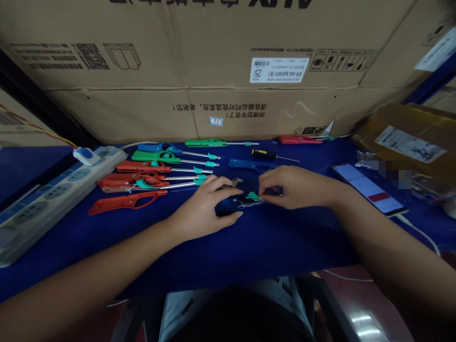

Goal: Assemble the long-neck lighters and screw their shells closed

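Observation:
My left hand (203,206) curves its fingers and thumb around a dark blue lighter body (228,205), low over the table; its outline is hard to make out against the cloth. Facing it, my right hand (288,187) pinches at a strip of green tape (252,195) by a thin metal rod. Fingers partly hide the rod and the tape's end. Small metal parts (237,181) show just beyond my left fingertips. A blue lighter shell half (251,164) lies behind both hands.
Several stick lighters, including a green one (156,156), lie left, with a loose red shell (121,203). A power strip (53,190) borders them. Behind are a screwdriver (265,154), another green lighter (206,142) and a cardboard wall (142,111). A phone (368,187) lies right, beside a brown package (402,128).

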Motion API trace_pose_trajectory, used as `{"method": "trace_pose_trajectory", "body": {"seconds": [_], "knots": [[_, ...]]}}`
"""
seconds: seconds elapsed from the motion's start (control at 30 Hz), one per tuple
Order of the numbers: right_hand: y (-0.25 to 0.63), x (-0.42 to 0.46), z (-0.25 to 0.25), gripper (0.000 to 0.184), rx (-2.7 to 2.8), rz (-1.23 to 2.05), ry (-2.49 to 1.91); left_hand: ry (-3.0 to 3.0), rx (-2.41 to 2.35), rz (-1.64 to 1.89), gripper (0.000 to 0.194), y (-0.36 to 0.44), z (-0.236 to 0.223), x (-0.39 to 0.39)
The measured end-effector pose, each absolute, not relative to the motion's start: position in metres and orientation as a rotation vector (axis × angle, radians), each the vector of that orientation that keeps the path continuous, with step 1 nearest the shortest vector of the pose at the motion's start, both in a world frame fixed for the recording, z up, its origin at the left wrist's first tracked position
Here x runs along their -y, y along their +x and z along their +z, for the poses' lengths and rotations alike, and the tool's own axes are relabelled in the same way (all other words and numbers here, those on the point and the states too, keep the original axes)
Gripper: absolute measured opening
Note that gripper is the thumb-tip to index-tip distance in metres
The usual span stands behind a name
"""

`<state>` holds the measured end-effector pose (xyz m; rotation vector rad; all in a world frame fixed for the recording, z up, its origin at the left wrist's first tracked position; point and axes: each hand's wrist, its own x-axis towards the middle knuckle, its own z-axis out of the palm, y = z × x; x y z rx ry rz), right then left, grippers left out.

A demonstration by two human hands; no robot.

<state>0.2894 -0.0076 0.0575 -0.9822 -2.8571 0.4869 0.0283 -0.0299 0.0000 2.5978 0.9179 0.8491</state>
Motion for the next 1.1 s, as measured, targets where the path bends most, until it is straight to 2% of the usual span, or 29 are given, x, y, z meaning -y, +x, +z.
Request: {"method": "trace_pose_trajectory", "body": {"seconds": [0.1, 0.33, 0.87, 1.1], "knots": [[0.288, 0.006, 0.053, 0.016, 2.86, 0.524, -0.947, 2.665, -0.866, 0.785, 0.041, 0.026, -0.001, 0.032], [0.286, 0.005, 0.049, 0.017, 2.85, 0.534, -0.892, 2.756, -0.801, 0.738, 0.028, 0.021, -0.002, 0.032], [0.283, 0.006, 0.044, 0.014, 2.826, 0.454, -0.831, 2.748, -0.832, 0.714, 0.031, 0.021, -0.002, 0.035], [0.284, 0.007, 0.048, 0.015, 2.844, 0.429, -0.889, 2.631, -0.897, 0.729, 0.018, 0.026, 0.001, 0.039]]}}
